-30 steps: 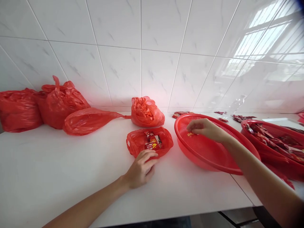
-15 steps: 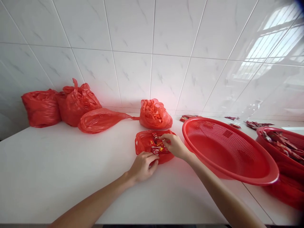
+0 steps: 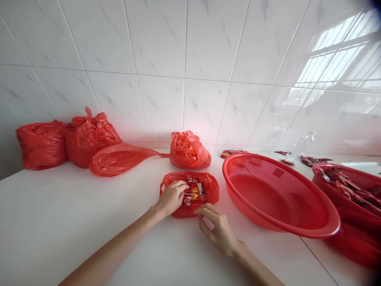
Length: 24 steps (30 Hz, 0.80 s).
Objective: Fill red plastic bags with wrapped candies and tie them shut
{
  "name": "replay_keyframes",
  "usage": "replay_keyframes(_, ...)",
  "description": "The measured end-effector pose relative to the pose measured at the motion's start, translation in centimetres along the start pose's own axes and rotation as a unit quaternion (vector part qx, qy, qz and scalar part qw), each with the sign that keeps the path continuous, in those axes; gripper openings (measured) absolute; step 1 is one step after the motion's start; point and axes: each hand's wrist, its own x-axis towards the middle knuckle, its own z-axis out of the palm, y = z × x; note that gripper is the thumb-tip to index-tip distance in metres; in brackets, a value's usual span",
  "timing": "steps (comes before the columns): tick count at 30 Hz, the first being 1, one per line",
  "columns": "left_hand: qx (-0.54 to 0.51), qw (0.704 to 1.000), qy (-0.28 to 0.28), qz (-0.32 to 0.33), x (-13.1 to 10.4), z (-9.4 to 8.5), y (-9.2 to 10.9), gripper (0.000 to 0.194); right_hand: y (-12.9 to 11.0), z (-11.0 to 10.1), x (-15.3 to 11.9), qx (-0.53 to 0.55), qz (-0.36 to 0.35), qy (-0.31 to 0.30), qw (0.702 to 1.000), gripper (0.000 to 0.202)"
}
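A red plastic bag [image 3: 212, 186] lies spread on the white counter with its mouth up. Inside it sit several small red printed packets [image 3: 195, 192] with yellow and white markings. My left hand [image 3: 172, 198] reaches over the bag's left side, its fingers curled together against the left edge of the packets; the fingertips are partly hidden. At the bag's front right edge is my right hand [image 3: 218, 229]. Its index finger and thumb come close together at the plastic rim, with a gap behind the tips.
An unoccupied red colander [image 3: 238, 202] stands right of the bag. Farther right, another red basket [image 3: 317, 178] holds many packets. Behind are a stuffed red bag [image 3: 190, 153], a clear bottle [image 3: 306, 143] and loose packets [image 3: 312, 160]. Filled red bags [image 3: 92, 139] stand at left against the tiled wall.
My right hand has drawn back from the packets to the bag's front edge. My left hand has moved up and left onto the packets' side. The view has shifted slightly.
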Motion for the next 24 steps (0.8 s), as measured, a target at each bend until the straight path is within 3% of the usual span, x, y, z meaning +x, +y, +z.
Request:
replay_keyframes(3, 0.040, 0.998, -0.044, -0.003, 1.6, 0.3, -1.2, 0.042, 0.4, 0.4, 0.1, -0.009, -0.018, 0.009, 1.000, 0.029)
replay_keyframes(10, 0.040, 0.997, -0.044, -0.046, 2.3, 0.8, -2.6, 0.038, 0.5, 0.7, -0.4, -0.018, -0.024, 0.013, 0.999, 0.026)
replay_keyframes(18, -0.019, 0.997, 0.038, -0.072, 2.4, -0.9, -1.4, 0.035, -0.2, 0.7, -0.4, -0.027, -0.048, -0.002, 0.998, 0.030)
replay_keyframes(24, -0.034, 0.995, -0.023, -0.092, 1.0, -1.2, -1.0, 0.030, -0.4, 0.7, -0.5, -0.016, -0.052, -0.001, 0.999, 0.032)
